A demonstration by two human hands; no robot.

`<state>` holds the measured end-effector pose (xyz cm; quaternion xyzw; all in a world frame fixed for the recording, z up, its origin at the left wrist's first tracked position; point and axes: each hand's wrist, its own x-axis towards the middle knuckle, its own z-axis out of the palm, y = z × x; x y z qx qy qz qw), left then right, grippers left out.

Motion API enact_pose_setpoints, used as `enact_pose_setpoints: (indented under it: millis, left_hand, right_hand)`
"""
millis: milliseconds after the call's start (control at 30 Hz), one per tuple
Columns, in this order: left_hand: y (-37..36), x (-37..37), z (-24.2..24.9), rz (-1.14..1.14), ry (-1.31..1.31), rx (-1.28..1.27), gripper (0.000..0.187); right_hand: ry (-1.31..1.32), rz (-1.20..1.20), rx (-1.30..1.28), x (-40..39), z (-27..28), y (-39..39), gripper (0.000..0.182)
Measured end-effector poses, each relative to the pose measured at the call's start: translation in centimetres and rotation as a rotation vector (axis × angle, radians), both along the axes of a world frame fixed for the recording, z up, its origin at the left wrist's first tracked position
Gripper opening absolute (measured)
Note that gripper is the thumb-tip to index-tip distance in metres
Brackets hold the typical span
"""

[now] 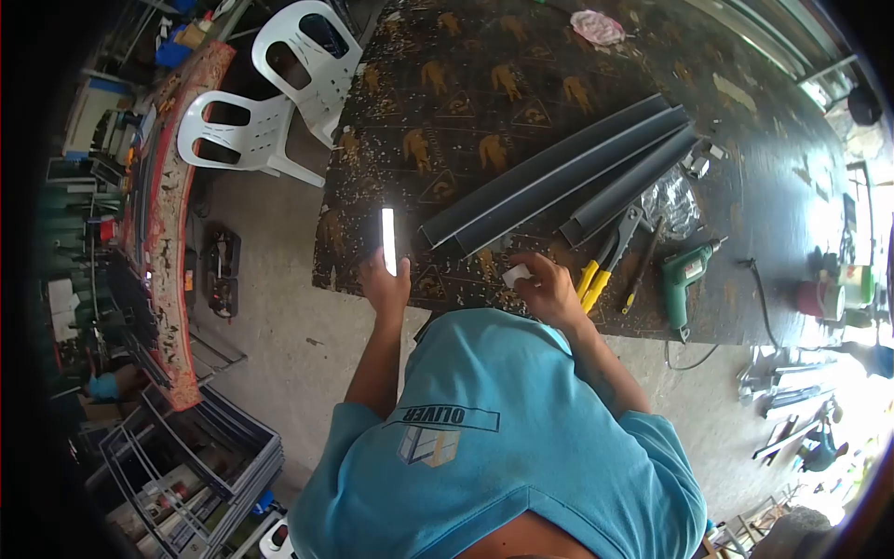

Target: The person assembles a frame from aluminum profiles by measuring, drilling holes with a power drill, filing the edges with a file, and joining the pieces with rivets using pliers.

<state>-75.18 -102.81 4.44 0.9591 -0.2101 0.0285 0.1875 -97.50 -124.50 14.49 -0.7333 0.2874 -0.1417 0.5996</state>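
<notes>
My left hand point(386, 282) is closed on the lower end of a narrow, glaring white strip point(388, 238) at the table's near left; the glare hides what kind of strip it is. Between the thumb and fingers of my right hand point(551, 293) is a small whitish block point(514, 275), held over the table's near edge. Just right of that hand lie yellow-handled snips point(607, 258). Beyond both hands, long dark grey metal channels point(559, 177) rest diagonally on the dark table point(391, 121).
A green power drill point(685, 279) and a thin tool with a yellow tip point(643, 265) lie to the right, near a clear plastic bag point(672, 203). A pink cloth point(598, 28) is at the far side. White plastic chairs point(247, 130) stand left of the table.
</notes>
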Motion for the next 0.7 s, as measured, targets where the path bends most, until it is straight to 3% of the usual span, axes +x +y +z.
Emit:
enact_pose_setpoints:
  millis: [33, 100, 167, 267, 367, 433, 533, 700]
  left_hand:
    - [0.8, 1.1, -0.3, 0.014, 0.006, -0.014, 0.049]
    - [2.5, 2.3, -1.0, -0.124, 0.165, -0.012, 0.047]
    - [2.9, 2.9, -0.1, -0.122, 0.159, -0.072, 0.042]
    - [4.4, 3.1, 0.8, -0.258, 0.203, -0.137, 0.034]
    - [5.2, 3.1, 0.4, -0.293, 0.221, -0.154, 0.036]
    - [5.3, 3.0, 0.9, -0.267, 0.210, -0.183, 0.035]
    - [5.9, 2.9, 0.1, -0.248, 0.175, -0.207, 0.033]
    - [5.5, 2.4, -0.1, -0.215, 0.117, -0.208, 0.031]
  right_hand:
    - [0.006, 0.014, -0.014, 1.1, -1.4, 0.0, 0.030]
    - [0.071, 0.122, -0.317, 3.0, -4.5, -0.5, 0.021]
    - [0.201, 0.112, -0.300, 6.9, -3.5, -0.1, 0.021]
    - [0.366, 0.145, -0.529, 11.3, -3.5, 0.9, 0.016]
    - [0.307, 0.281, -0.790, 14.1, -6.7, 0.6, 0.014]
    - [0.551, 0.485, -0.974, 15.3, -7.9, 0.0, 0.014]
    - [0.379, 0.433, -0.943, 14.9, -7.9, -0.6, 0.018]
    - [0.383, 0.489, -0.913, 14.9, -7.9, -1.1, 0.016]
